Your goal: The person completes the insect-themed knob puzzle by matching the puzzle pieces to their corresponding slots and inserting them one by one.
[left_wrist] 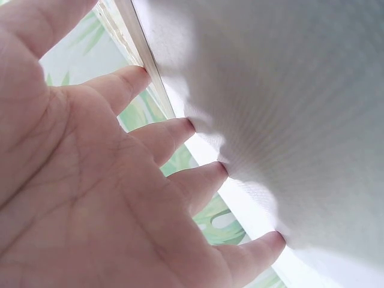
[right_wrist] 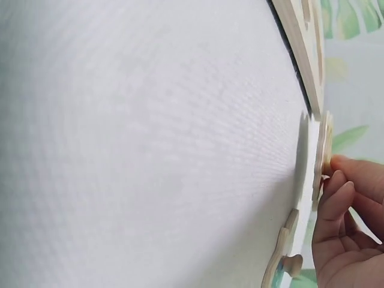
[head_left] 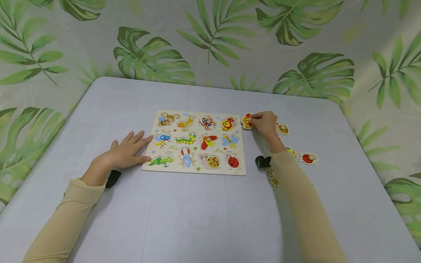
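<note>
A wooden puzzle board (head_left: pixel 242 166) printed with bugs lies on the table. My right hand (head_left: pixel 264 126) pinches a red and yellow butterfly piece (head_left: pixel 246 122) between thumb and fingers, just beyond the board's upper right corner. The right wrist view shows that piece (right_wrist: pixel 324 153) edge-on, raised off the cloth close to the board's edge. With fingers spread, my left hand (head_left: pixel 126 150) rests at the board's left side, its thumb and index tips at the edge. In the left wrist view the fingertips of this hand (left_wrist: pixel 102 168) meet the white cloth and the board's side.
Several loose knobbed pieces lie right of the board, among them a ladybug piece (head_left: pixel 308 158) and a red-yellow piece (head_left: pixel 282 128). My right forearm (head_left: pixel 302 204) partly covers others, such as a yellowish piece (head_left: pixel 273 179). A leaf-patterned cloth (head_left: pixel 223 51) rises behind the table.
</note>
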A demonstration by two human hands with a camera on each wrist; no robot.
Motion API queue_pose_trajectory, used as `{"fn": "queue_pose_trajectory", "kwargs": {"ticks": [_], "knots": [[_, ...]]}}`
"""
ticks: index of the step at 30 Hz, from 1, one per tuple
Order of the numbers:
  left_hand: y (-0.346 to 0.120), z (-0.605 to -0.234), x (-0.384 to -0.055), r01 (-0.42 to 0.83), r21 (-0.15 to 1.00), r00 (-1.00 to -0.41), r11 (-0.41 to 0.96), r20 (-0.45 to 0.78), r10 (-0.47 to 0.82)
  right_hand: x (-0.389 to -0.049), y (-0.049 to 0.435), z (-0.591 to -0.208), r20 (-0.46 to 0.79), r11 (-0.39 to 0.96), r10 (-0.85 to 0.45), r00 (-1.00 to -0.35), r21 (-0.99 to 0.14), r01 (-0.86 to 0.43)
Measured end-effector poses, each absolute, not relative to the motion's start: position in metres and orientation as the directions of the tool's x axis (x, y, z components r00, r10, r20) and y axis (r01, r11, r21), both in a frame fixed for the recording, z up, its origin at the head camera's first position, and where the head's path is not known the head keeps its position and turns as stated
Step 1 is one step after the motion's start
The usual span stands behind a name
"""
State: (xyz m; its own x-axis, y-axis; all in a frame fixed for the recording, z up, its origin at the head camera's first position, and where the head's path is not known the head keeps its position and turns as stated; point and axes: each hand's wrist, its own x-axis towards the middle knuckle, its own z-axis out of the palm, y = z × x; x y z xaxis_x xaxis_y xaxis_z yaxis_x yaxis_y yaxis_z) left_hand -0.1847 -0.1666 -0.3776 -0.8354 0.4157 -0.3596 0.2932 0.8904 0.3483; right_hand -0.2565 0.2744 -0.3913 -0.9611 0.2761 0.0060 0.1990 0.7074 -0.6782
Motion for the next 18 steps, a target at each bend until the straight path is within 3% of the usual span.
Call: {"fn": "queue_pose_trajectory", "kwargs": {"ticks": [18], "knots": [[-0.167,-0.377,-0.185,0.292,0.348,-0.835,0.891,-0.361,0.415,-0.254,0.261,-0.380,-0.005,0.696,0.264,-0.964,-0.691,0.194]]}}
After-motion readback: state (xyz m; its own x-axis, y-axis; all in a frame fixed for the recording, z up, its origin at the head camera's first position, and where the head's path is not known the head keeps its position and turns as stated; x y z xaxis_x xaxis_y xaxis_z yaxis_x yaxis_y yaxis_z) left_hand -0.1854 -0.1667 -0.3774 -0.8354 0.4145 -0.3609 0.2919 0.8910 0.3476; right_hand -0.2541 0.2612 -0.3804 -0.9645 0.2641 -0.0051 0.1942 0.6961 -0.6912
